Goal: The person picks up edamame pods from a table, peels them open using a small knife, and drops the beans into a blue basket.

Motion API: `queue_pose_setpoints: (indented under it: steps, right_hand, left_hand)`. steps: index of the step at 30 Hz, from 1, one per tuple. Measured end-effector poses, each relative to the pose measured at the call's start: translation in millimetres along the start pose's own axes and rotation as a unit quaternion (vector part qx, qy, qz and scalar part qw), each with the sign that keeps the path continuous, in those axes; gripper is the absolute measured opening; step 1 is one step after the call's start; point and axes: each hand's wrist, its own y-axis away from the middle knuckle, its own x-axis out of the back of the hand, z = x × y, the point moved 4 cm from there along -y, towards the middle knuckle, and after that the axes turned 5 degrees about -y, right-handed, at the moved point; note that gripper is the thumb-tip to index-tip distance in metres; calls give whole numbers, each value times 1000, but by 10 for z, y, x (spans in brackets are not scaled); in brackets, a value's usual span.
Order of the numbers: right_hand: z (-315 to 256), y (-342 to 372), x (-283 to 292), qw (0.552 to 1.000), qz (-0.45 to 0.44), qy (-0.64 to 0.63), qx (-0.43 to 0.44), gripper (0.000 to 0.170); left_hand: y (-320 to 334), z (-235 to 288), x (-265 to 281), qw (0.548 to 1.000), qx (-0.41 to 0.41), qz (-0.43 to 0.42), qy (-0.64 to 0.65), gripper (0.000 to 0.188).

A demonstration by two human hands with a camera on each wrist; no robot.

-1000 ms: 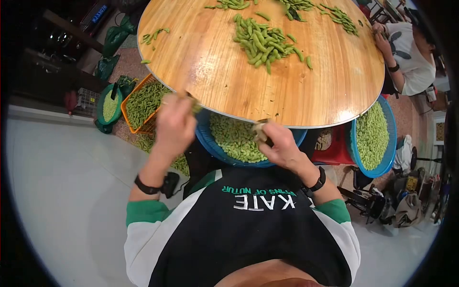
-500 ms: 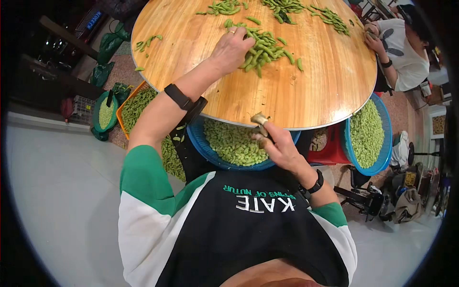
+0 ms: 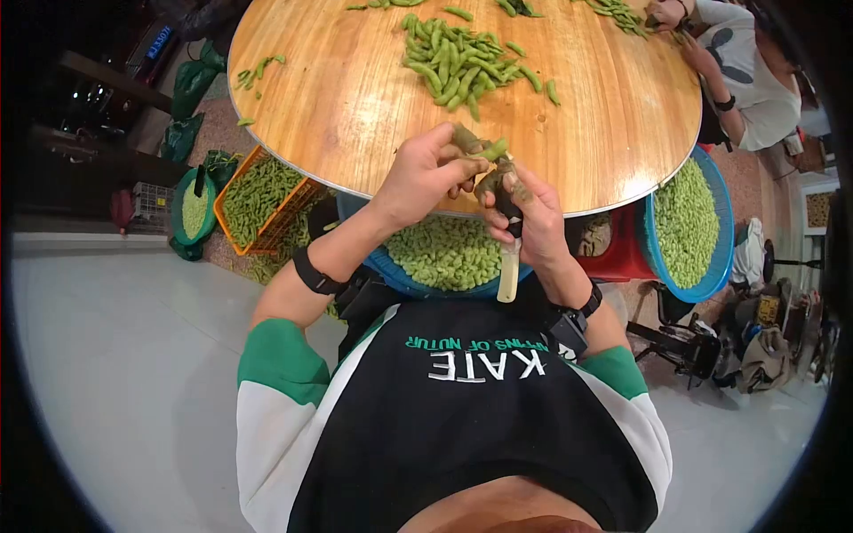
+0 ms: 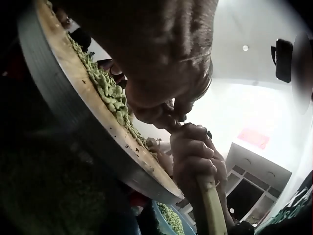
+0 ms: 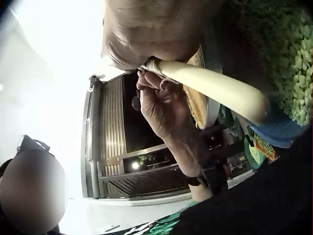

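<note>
My left hand pinches a green bean pod by its fingertips, over the near edge of the round wooden table. Close against it, my right hand grips a tool with a pale handle. That handle juts out of the fist in the right wrist view, while the working end is hidden by the fingers. Dark, stained coverings show on some fingers. Below both hands sits a blue basket of shelled green beans. Beyond them a heap of pods lies on the table.
An orange crate of pods stands at the left, beside a green basin of beans. Another blue basket of beans is at the right, next to a red stool. Across the table, another person handles pods.
My left hand reached out to the pod heap, then came back with a pod to meet the right hand. The right hand has turned, so the pale handle now points toward me.
</note>
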Motion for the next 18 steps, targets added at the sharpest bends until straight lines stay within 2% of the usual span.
queue_pose_setpoints:
  steps: [3,5,16,18]
  right_hand:
    - [15,8,-38,1000,-2,12,17,30]
    - [29,-3,-22,1000,-18,4,9,32]
    - [50,29,-72,999,-45,-20,-4,38]
    - [23,47,-93,998,-14,53,16,34]
  left_hand:
    - [43,-36,28,1000,26,-17,3,9]
    - [54,-84,33,998,35,-16,49,11]
    - [131,-52,-32,997,-6,-10,82,12]
    - [127,-78,-30,996,-13,-4,93,11]
